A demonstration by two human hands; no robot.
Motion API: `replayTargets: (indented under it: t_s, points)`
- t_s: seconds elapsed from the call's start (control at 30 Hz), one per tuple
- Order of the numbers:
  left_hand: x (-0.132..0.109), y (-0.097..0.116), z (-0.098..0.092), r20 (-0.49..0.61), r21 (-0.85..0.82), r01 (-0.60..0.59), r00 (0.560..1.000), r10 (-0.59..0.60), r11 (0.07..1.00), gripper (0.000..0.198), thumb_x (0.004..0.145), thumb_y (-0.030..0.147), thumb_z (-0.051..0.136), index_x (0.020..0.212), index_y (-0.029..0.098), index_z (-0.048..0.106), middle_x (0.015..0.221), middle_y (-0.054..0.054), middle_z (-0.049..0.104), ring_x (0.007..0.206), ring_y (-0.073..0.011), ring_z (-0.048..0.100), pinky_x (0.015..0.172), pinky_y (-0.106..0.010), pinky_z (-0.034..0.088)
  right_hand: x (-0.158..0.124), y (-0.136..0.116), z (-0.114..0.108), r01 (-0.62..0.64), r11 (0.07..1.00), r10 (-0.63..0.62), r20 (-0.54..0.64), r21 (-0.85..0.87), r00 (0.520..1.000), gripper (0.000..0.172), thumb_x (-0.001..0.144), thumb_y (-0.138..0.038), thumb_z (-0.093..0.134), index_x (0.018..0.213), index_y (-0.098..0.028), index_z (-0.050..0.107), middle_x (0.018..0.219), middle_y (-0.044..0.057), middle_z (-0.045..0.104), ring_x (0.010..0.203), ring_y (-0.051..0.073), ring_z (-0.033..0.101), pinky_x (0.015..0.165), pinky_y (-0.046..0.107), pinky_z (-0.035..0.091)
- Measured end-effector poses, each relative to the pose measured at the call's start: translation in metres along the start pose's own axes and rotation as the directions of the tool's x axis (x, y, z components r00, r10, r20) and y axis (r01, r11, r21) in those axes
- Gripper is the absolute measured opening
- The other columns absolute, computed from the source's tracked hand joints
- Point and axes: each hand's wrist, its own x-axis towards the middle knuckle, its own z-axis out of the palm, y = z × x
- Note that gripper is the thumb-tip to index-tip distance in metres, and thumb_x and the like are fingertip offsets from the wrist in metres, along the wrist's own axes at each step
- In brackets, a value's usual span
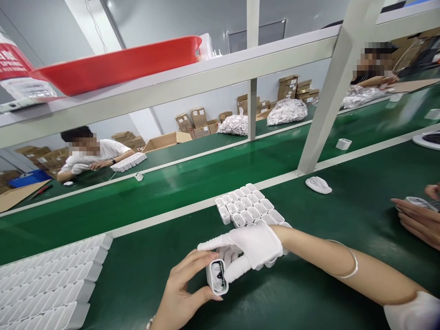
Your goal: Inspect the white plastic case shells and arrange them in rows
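Fingers of the bare left hand [180, 288] pinch a white, rounded-rectangular plastic housing [217, 278] above the green bench [137, 266], probably to keep its open face visible; the white fabric-gloved right hand [256, 245] has its thumb at the rim, grip unclear. Open white plastic shells [254, 211] stand gridded at one o'clock.

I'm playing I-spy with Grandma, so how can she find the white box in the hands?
Start at the nearest green table. At bottom middle, a bare left hand and a gloved right hand meet at a white box. Unlike the boxes in rows, this one is held.
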Motion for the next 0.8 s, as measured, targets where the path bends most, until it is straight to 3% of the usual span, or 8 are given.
replayTargets:
  t_s: [0.1, 0.23, 0.43, 0.57, 0.67, 0.73, 0.8]
  points:
    - [-0.001, 0.000, -0.001, -0.012, -0.001, 0.004, 1.000, -0.004, 1.000, 0.044, 0.077, 0.041, 0.085, 0.119, 0.037, 0.075, 0.109, -0.003, 0.079, 0.099, -0.0205, 0.075, 0.088, -0.023, 0.061, 0.002, 0.002, 0.001, 0.007, 1.000, -0.007, 0.017, 0.021, 1.000, 0.097, 0.077, -0.048, 0.082, 0.158, -0.021, 0.035, 0.113, 0.009, 0.070, 0.094, 0.018, 0.068, 0.073, 0.023, 0.055]
    - [-0.002, 0.002, 0.001, -0.010, 0.014, -0.007, 1.000, 0.007, 1.000, 0.045, 0.078, 0.040, 0.085, 0.122, 0.039, 0.073, 0.109, -0.001, 0.078, 0.100, -0.0177, 0.074, 0.089, -0.019, 0.059, 0.005, 0.002, 0.007, -0.027, 0.999, 0.026, -0.041, -0.022, 0.999, 0.091, 0.075, -0.046, 0.084, 0.153, -0.023, 0.043, 0.105, 0.005, 0.071, 0.084, 0.016, 0.066, 0.074, 0.025, 0.054]
    - [0.000, -0.001, 0.002, -0.014, 0.032, -0.031, 0.999, 0.031, 0.999, 0.046, 0.080, 0.041, 0.083, 0.124, 0.041, 0.071, 0.114, 0.000, 0.077, 0.102, -0.0169, 0.073, 0.091, -0.021, 0.060, 0.006, 0.007, 0.013, 0.053, 0.994, -0.066, -0.128, -0.098, 0.990, 0.073, 0.077, -0.037, 0.080, 0.143, -0.026, 0.053, 0.109, 0.003, 0.070, 0.084, 0.016, 0.066, 0.076, 0.026, 0.054]
    - [-0.001, -0.002, 0.003, -0.004, 0.072, -0.029, 1.000, 0.029, 0.997, 0.045, 0.079, 0.041, 0.084, 0.122, 0.037, 0.073, 0.111, -0.002, 0.078, 0.100, -0.0177, 0.074, 0.092, -0.022, 0.060, 0.007, 0.000, 0.023, -0.023, 0.984, -0.003, -0.151, -0.176, 0.989, 0.066, 0.082, -0.037, 0.071, 0.144, -0.026, 0.051, 0.091, -0.001, 0.070, 0.071, 0.015, 0.065, 0.066, 0.024, 0.052]
    - [0.000, -0.002, 0.004, 0.016, 0.072, -0.036, 0.999, 0.035, 0.997, 0.043, 0.079, 0.042, 0.083, 0.121, 0.035, 0.074, 0.109, -0.003, 0.078, 0.101, -0.0192, 0.074, 0.092, -0.024, 0.060, 0.010, -0.009, 0.034, -0.138, 0.926, 0.054, -0.238, -0.351, 0.970, 0.057, 0.081, -0.033, 0.070, 0.135, -0.023, 0.058, 0.081, -0.001, 0.069, 0.067, 0.017, 0.065, 0.065, 0.027, 0.051]
    - [0.000, -0.001, 0.004, 0.028, 0.051, -0.015, 1.000, 0.014, 0.999, 0.042, 0.080, 0.042, 0.083, 0.120, 0.035, 0.075, 0.111, -0.004, 0.078, 0.102, -0.0198, 0.074, 0.092, -0.024, 0.060, 0.009, -0.012, 0.035, -0.215, 0.863, 0.076, -0.303, -0.457, 0.950, 0.062, 0.081, -0.036, 0.071, 0.139, -0.022, 0.055, 0.075, -0.001, 0.067, 0.064, 0.019, 0.063, 0.066, 0.030, 0.051]
    - [0.000, -0.001, 0.004, 0.028, 0.015, 0.021, 0.999, -0.022, 1.000, 0.041, 0.080, 0.043, 0.083, 0.119, 0.036, 0.075, 0.113, -0.004, 0.078, 0.102, -0.0201, 0.074, 0.092, -0.025, 0.060, 0.006, -0.013, 0.029, -0.191, 0.895, 0.086, -0.265, -0.403, 0.960, 0.068, 0.084, -0.042, 0.069, 0.147, -0.025, 0.050, 0.073, -0.002, 0.066, 0.063, 0.017, 0.063, 0.064, 0.028, 0.050]
